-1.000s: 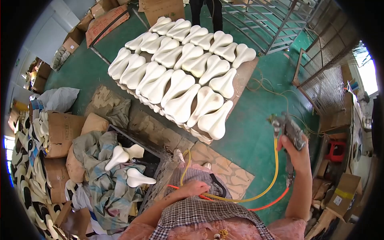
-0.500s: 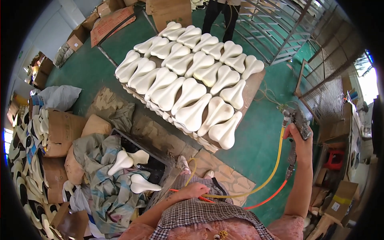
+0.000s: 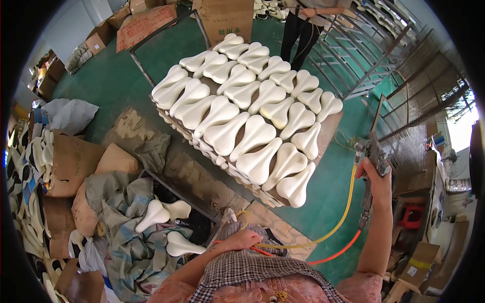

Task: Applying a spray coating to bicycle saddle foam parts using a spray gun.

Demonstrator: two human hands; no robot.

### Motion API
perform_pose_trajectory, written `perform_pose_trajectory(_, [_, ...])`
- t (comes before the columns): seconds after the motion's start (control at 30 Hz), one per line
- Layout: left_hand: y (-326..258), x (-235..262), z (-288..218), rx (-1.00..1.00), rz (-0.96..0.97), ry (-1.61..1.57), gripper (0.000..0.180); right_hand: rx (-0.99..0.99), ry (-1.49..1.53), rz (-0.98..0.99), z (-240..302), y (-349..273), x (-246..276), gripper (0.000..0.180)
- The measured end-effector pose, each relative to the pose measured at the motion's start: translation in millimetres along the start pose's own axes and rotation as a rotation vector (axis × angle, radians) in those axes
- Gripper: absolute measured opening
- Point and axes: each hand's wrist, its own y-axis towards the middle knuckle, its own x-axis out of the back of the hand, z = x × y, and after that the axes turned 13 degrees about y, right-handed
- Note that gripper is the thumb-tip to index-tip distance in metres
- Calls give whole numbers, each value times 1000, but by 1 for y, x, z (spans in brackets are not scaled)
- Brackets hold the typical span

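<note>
My right hand (image 3: 376, 178) is closed around the grip of a spray gun (image 3: 375, 151), held up at the right, beside the loaded cart. A yellow hose (image 3: 347, 199) and an orange hose (image 3: 337, 255) run from the gun in a loop back to my waist. There my left hand (image 3: 243, 239) is closed on the hoses; its fingers are partly hidden. Before me, pale cream bicycle saddles (image 3: 256, 132) lie in close rows on a flat cart (image 3: 331, 129), with more layers underneath. Two saddles, one of them a white saddle (image 3: 183, 244), and a cream piece lie at the lower left.
A dark tray (image 3: 202, 224) and crumpled grey-green cloth (image 3: 113, 202) are at my left, beside cardboard boxes (image 3: 76, 164) and piled saddle parts. Behind the cart stands a person (image 3: 302, 33) near a metal rack (image 3: 348, 60). A mesh frame (image 3: 406, 118) and red stool (image 3: 411, 215) are at right.
The view has shifted, so the cart and saddles appear lower and further right. More of the person behind the cart shows. Both my hands keep their holds.
</note>
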Motion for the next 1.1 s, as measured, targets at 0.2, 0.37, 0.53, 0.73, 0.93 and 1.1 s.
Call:
perform_pose_trajectory(0.2, [-1,23,19,-67,-31,-18,42,-101,33,155,16,-7,-42,18])
perform_pose_trajectory(0.37, [1,42,30,-70,-27,1,41,-88,-63,90,24,11,-53,15])
perform_pose_trajectory(0.53, [-2,57,38,-118,-57,-21,44,25,-67,146,29,31,-88,17])
perform_pose_trajectory(0.73, [-10,67,53,-49,-74,-49,44,-54,-87,163,39,39,-108,15])
perform_pose_trajectory(0.93, [-16,81,56,-102,-99,-32,41,-7,-90,175,30,54,-128,15])
perform_pose_trajectory(1.1, [-22,83,69,-58,-121,-75,41,-11,-51,144,44,67,-155,17])
